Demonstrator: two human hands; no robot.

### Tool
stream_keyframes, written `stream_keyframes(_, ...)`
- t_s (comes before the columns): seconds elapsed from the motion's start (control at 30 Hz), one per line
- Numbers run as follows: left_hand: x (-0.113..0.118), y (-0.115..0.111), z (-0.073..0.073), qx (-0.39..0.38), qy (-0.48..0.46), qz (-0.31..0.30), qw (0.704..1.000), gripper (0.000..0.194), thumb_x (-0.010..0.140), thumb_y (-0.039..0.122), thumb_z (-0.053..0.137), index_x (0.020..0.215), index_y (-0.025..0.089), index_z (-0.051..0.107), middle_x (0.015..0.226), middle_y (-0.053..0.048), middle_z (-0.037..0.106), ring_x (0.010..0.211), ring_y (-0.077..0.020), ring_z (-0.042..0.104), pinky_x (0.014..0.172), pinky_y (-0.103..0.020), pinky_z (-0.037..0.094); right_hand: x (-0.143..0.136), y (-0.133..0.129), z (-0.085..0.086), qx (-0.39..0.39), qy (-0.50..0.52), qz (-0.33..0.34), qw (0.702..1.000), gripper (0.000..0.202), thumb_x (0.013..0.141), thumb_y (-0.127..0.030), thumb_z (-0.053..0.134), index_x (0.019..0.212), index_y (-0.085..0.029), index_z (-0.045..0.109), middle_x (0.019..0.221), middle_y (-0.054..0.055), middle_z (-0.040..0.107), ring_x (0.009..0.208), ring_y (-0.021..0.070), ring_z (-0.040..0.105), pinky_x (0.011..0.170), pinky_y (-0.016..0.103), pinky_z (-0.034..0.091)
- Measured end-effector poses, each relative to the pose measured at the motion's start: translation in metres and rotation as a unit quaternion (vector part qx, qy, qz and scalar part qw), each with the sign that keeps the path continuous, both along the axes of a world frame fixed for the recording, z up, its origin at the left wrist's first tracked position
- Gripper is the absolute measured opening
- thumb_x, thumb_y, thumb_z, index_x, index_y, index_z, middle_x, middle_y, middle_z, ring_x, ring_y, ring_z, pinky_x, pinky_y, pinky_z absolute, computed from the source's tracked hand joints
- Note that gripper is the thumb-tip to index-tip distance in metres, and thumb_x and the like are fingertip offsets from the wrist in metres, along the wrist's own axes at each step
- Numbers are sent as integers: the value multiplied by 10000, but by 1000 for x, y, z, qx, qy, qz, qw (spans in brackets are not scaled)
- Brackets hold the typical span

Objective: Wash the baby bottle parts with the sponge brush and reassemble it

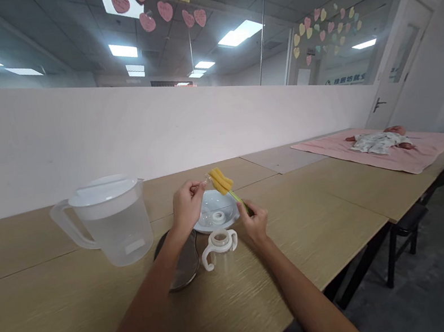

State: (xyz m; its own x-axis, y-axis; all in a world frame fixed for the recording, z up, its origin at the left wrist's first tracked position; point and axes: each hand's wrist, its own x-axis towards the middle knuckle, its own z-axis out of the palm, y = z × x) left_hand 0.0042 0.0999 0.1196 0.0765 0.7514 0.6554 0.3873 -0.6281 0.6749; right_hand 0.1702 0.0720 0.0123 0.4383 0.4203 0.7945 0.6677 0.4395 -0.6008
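My right hand (254, 218) is closed around the green handle of a bottle brush (221, 181), whose yellow sponge head points up and to the left. Between the fingertips of my left hand (189, 201) is a small clear piece (208, 179), right beside the sponge; its exact kind is too small to make out. Below both hands sits a white bowl (230, 210) with a white ring (218, 217) and something clear in it. In front of the bowl stands a clear baby bottle (222, 254) with a white two-handled collar and an uncovered mouth.
A lidded translucent pitcher (117, 230) stands at the left. A dark rounded mat or tray (183, 261) lies partly under my left forearm. On the right, a baby figure (381, 141) lies on a pink towel (331, 149). A black chair (408, 222) stands beside the wooden table (323, 228).
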Motion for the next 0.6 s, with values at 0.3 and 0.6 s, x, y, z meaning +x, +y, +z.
stream_keyframes(0.3,0,-6,5,-18,9,-1,1000,393,821,429,406,681,157,654,492,18,504,486,-123,468,487,-231,324,-2,0,1,-16,10,15,1000,375,834,-429,470,767,-118,669,560,4,539,501,98,433,508,214,347)
stream_keyframes(0.6,1,0,3,-58,-55,-56,995,392,805,436,416,614,155,612,496,18,477,487,-118,471,501,-234,350,0,2,0,-14,19,21,1000,376,829,-428,475,746,-110,657,552,-5,511,486,88,395,491,208,316)
